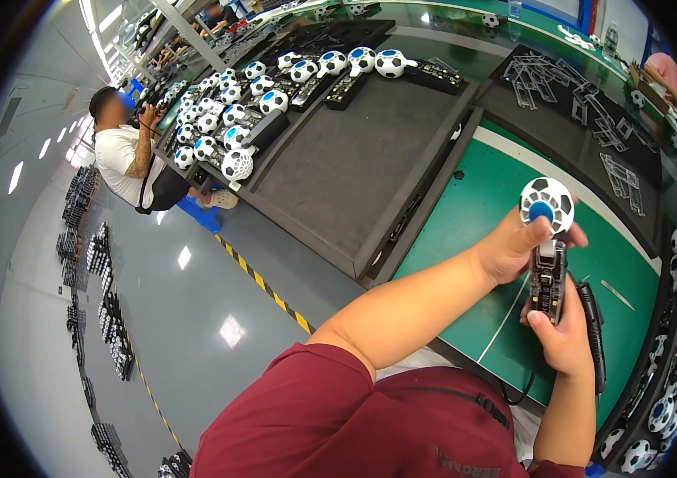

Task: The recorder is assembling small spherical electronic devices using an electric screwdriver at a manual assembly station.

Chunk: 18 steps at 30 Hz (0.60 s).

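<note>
A small handheld fan (546, 239) is held upright over the right, near part of the green bench (474, 207). Its round head is patterned like a black-and-white football with a blue centre. Below it, the open handle shows a dark circuit board.

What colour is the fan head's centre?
Blue, on the black-and-white football-patterned round fan head; head view.

The round fan head (546, 205) in hand has a soccer-ball pattern, white with black patches, plus a bright blue centre disc. Its open handle (548, 280) shows a dark circuit board. The flat bench top (474, 215) is green with thin white lines, and the foam tray (346, 159) is dark grey. Same black-white-blue look on the row of ball-shaped fans (275, 80). Grey glossy floor (179, 303), yellow-black hazard stripe (263, 283), maroon shirt sleeve (315, 422).
</note>
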Each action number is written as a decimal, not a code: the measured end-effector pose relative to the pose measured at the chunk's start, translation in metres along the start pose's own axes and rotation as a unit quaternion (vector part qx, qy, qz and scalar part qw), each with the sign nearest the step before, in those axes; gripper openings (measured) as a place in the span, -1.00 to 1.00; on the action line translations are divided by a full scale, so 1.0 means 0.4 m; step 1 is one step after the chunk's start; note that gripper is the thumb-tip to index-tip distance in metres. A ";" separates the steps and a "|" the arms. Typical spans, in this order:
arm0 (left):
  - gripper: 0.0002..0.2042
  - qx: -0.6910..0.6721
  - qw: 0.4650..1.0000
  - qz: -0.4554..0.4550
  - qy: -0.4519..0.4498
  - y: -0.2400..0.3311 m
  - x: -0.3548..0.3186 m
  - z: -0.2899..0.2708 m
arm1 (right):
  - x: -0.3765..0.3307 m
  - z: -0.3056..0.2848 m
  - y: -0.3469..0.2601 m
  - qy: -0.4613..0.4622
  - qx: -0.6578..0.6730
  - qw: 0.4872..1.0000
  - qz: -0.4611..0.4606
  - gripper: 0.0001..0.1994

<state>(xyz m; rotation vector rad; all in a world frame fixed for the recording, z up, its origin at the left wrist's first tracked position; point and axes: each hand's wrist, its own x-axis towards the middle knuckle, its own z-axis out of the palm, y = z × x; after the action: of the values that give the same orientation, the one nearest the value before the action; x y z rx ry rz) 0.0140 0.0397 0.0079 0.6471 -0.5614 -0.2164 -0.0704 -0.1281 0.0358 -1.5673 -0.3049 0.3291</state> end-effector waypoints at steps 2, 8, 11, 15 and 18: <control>-0.39 -0.019 0.999 0.020 -0.017 -0.004 -0.010 -0.002 | -0.003 0.009 -0.008 -0.021 0.059 0.998 0.013 -0.41; -0.20 0.004 0.993 -0.068 -0.099 -0.028 -0.024 0.038 | -0.065 -0.002 -0.024 0.130 0.030 0.990 -0.044 -0.34; -0.45 -0.035 0.998 -0.053 -0.013 -0.043 -0.003 0.005 | -0.139 -0.126 -0.234 -0.003 0.125 0.901 -0.415 -0.84; -0.58 0.037 0.995 -0.087 0.017 -0.041 0.001 -0.012 | -0.280 -0.150 -0.270 0.038 -0.294 0.873 -0.389 -0.85; -0.63 0.076 0.992 -0.098 0.028 -0.042 0.006 -0.019 | -0.320 -0.157 -0.306 0.032 -0.377 0.845 -0.378 -0.85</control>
<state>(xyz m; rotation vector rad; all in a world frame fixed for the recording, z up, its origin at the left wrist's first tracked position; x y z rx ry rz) 0.0197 0.0296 -0.0065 0.8544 -0.4638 -0.3403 -0.1620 -0.2332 0.1617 -2.0556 -1.0556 -0.5347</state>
